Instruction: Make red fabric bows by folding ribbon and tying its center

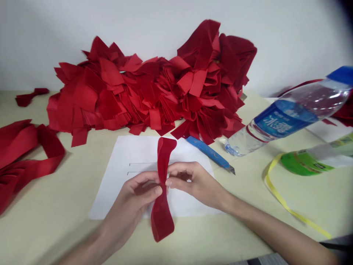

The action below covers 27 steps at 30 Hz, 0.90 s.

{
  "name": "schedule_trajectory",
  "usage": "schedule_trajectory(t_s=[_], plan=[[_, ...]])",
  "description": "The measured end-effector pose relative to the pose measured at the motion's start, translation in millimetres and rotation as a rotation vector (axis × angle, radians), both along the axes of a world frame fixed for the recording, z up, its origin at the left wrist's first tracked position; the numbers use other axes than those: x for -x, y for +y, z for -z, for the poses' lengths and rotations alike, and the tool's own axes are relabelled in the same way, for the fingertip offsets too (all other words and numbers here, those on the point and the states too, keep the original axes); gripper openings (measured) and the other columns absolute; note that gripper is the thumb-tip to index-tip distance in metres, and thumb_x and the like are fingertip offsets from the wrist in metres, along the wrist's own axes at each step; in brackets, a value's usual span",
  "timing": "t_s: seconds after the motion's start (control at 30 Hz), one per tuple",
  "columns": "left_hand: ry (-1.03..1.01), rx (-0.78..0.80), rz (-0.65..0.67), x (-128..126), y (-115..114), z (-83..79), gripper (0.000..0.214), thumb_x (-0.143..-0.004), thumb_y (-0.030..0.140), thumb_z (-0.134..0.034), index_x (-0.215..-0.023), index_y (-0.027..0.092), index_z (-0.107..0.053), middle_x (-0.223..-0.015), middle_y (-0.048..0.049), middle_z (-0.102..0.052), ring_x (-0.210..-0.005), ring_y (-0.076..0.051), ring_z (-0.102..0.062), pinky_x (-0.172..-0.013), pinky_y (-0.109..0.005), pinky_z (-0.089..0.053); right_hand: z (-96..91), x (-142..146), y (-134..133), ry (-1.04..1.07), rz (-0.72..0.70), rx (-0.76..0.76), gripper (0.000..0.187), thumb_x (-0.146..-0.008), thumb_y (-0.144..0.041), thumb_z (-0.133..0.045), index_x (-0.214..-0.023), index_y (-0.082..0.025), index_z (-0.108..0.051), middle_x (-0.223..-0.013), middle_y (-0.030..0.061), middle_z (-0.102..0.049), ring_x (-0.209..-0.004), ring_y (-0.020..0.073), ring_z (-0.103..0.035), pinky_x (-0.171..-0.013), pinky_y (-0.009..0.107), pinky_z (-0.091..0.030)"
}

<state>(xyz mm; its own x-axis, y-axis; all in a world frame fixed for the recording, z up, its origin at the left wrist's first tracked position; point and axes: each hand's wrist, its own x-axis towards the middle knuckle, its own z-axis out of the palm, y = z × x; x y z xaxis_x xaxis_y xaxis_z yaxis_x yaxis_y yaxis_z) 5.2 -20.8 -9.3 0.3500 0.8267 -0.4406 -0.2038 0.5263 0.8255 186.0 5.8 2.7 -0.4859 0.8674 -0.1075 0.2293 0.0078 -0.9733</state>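
Note:
Both hands pinch the middle of a folded red velvet ribbon loop (162, 217) that stands lengthwise over a white paper sheet (121, 158). My left hand (132, 202) grips its waist from the left with thumb and fingers closed. My right hand (193, 182) pinches the same spot from the right. The ribbon's two loops fan out above and below the pinch. Two thin lines are drawn on the paper behind the ribbon.
A big heap of cut red ribbon pieces (154, 88) lies against the wall. Long red ribbon (24, 151) lies at the left. A blue utility knife (211, 154), a tilted water bottle (289, 114), a green tape roll (306, 162) and yellow ribbon (286, 206) are at the right.

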Motion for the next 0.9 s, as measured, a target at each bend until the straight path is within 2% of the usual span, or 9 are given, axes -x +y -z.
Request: schedule_trajectory(t_s=[0.1,0.2,0.3,0.47,0.53,0.63,0.8,0.9], plan=[[0.099,-0.085,-0.031,-1.3,1.5,0.5,0.014,-0.077,0.016,-0.063,-0.088,0.021,-0.07,-0.094,-0.0016,-0.069,-0.092,-0.018,-0.059,-0.085,-0.026,-0.042,3.2,0.7,-1.4,-0.034,0.003,-0.017,0.011,-0.082,-0.023,-0.06,-0.075,-0.015,-0.059,-0.066,-0.0047,-0.049,-0.061,0.0065,-0.04,-0.058,0.02,-0.033],[0.169,-0.1,-0.039,-1.6,1.5,-2.4,0.016,-0.076,0.016,-0.064,-0.089,0.021,-0.071,-0.092,-0.0016,-0.071,-0.09,-0.018,-0.061,-0.085,-0.027,-0.044,5.3,1.3,-2.8,-0.064,0.0,-0.044,0.011,-0.082,-0.023,-0.059,-0.074,-0.015,-0.058,-0.066,-0.0047,-0.048,-0.062,0.007,-0.04,-0.058,0.021,-0.033],[0.154,-0.095,-0.014,-0.7,0.7,-5.8,0.019,-0.073,0.017,-0.068,-0.09,0.023,-0.071,-0.093,-0.0004,-0.071,-0.088,-0.018,-0.062,-0.083,-0.027,-0.046,5.3,1.9,-2.9,-0.057,0.014,-0.038,0.012,-0.081,-0.025,-0.062,-0.074,-0.015,-0.058,-0.066,-0.0045,-0.05,-0.061,0.0071,-0.041,-0.058,0.021,-0.034],[0.109,-0.131,0.013,1.4,1.0,-2.9,0.007,-0.069,0.019,-0.072,-0.075,0.022,-0.072,-0.079,0.0005,-0.071,-0.078,-0.016,-0.061,-0.074,-0.023,-0.046,2.4,2.5,-2.7,0.093,0.001,0.074,0.008,-0.077,-0.019,-0.065,-0.074,-0.015,-0.059,-0.069,-0.0035,-0.055,-0.062,0.0071,-0.047,-0.059,0.02,-0.038],[0.079,-0.141,-0.015,1.9,1.9,-0.9,0.008,-0.071,0.02,-0.071,-0.078,0.022,-0.072,-0.081,0.0006,-0.071,-0.082,-0.016,-0.06,-0.079,-0.023,-0.045,1.1,2.7,-2.7,0.157,-0.005,0.128,0.003,-0.078,-0.017,-0.063,-0.078,-0.014,-0.061,-0.072,-0.0023,-0.058,-0.065,0.0078,-0.05,-0.062,0.02,-0.04],[0.039,-0.125,-0.043,2.3,3.1,-1.2,0.013,-0.073,0.021,-0.07,-0.086,0.024,-0.072,-0.085,0.0008,-0.071,-0.086,-0.015,-0.058,-0.083,-0.024,-0.042,-0.7,2.8,-2.5,0.172,0.018,0.154,0.007,-0.079,-0.016,-0.062,-0.085,-0.013,-0.063,-0.075,-0.0005,-0.061,-0.069,0.0088,-0.054,-0.066,0.021,-0.042],[0.023,-0.077,-0.008,3.1,4.5,-5.4,0.014,-0.08,0.021,-0.063,-0.091,0.02,-0.07,-0.084,-0.0017,-0.069,-0.085,-0.015,-0.057,-0.085,-0.025,-0.04,-3.3,-0.8,0.0,0.064,0.064,0.071,0.008,-0.081,-0.02,-0.06,-0.086,-0.014,-0.063,-0.074,-0.0005,-0.063,-0.066,0.0084,-0.053,-0.061,0.021,-0.04],[-0.024,-0.018,0.001,3.4,4.5,-5.2,0.017,-0.081,0.02,-0.061,-0.097,0.019,-0.067,-0.081,-0.0026,-0.067,-0.081,-0.015,-0.058,-0.078,-0.025,-0.043,-3.4,-4.4,1.4,-0.036,0.107,0.015,0.009,-0.08,-0.021,-0.061,-0.085,-0.014,-0.064,-0.071,-0.0017,-0.06,-0.061,0.0073,-0.047,-0.057,0.021,-0.036]])
